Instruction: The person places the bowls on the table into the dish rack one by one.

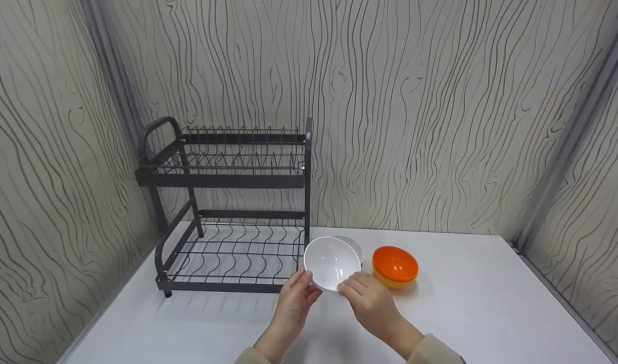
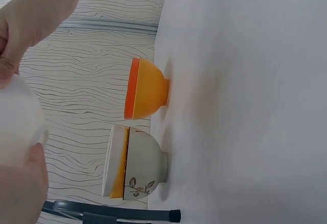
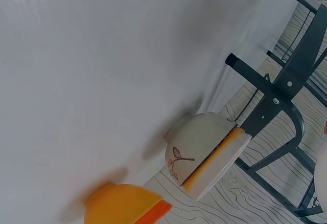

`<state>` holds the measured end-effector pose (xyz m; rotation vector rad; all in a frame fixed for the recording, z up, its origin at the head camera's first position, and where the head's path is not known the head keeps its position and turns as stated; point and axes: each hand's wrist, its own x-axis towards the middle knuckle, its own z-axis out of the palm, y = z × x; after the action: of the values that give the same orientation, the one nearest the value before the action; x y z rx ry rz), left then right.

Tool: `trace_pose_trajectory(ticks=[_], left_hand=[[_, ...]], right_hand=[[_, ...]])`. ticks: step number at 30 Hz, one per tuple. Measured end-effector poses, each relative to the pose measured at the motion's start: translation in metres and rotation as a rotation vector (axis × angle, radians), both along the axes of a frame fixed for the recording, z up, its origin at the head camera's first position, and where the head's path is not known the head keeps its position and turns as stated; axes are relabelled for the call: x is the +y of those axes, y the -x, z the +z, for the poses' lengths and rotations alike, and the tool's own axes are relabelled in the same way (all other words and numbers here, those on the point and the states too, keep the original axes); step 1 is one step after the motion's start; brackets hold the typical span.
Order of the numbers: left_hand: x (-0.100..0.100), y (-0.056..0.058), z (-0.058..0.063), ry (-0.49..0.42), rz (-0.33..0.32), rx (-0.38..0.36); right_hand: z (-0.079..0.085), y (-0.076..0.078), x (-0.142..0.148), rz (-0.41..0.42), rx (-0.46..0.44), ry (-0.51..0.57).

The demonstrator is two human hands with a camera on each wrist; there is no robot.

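Observation:
Between both hands a white bowl (image 1: 331, 263) is held above the table, tilted so its glossy inside shows in the head view. My left hand (image 1: 293, 303) grips its lower left rim, thumb toward the near edge. On the lower right rim my right hand (image 1: 370, 303) pinches the edge with curled fingers. Behind the held bowl stands a bowl stack, partly hidden in the head view. The left wrist view shows its cream bowl (image 2: 145, 165) with a leaf pattern, holding yellow and white bowls. Right of it an orange bowl (image 1: 395, 263) sits in a yellow bowl (image 1: 393, 283).
A dark two-tier dish rack (image 1: 233, 181) stands at the left on the white table (image 1: 480, 303), its lower wire shelf (image 1: 238, 253) just left of the hands. Wood-grain patterned walls (image 1: 415, 101) close in the back and sides.

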<state>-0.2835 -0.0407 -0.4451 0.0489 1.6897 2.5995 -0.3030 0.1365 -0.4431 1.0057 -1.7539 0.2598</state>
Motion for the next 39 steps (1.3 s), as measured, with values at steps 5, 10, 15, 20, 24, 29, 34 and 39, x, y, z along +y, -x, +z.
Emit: trace_pose_trajectory(ticks=[5, 10, 15, 20, 24, 29, 34, 39], left_hand=[[0.0005, -0.0005, -0.0011, -0.032, 0.008, -0.016], [0.0015, -0.0007, -0.0023, -0.026, 0.016, -0.024], [0.0026, 0.0002, -0.0041, -0.034, 0.037, -0.036], [0.0022, -0.0003, -0.0047, -0.059, 0.051, -0.048], [0.0003, -0.0006, -0.0051, -0.074, 0.05, -0.055], [-0.0027, 0.0014, -0.0055, -0.111, 0.051, -0.085], [-0.0031, 0.0018, -0.0071, -0.143, 0.05, -0.099], [-0.0015, -0.0006, -0.0083, -0.149, 0.042, -0.107]], right_hand=[[-0.0032, -0.0002, 0.0004, 0.004, -0.021, 0.0], [-0.006, 0.0002, 0.0004, 0.017, -0.02, 0.005], [-0.008, 0.0014, -0.0016, 0.034, 0.015, 0.007], [-0.0077, 0.0014, -0.0021, 0.062, 0.006, 0.02], [-0.0074, -0.0001, 0.0008, 0.124, -0.069, 0.066], [-0.0086, -0.0027, 0.005, 0.147, -0.257, 0.19], [-0.0075, -0.0063, 0.0034, 0.137, -0.676, 0.451], [-0.0007, -0.0054, 0.0006, 0.233, -1.186, 0.757]])
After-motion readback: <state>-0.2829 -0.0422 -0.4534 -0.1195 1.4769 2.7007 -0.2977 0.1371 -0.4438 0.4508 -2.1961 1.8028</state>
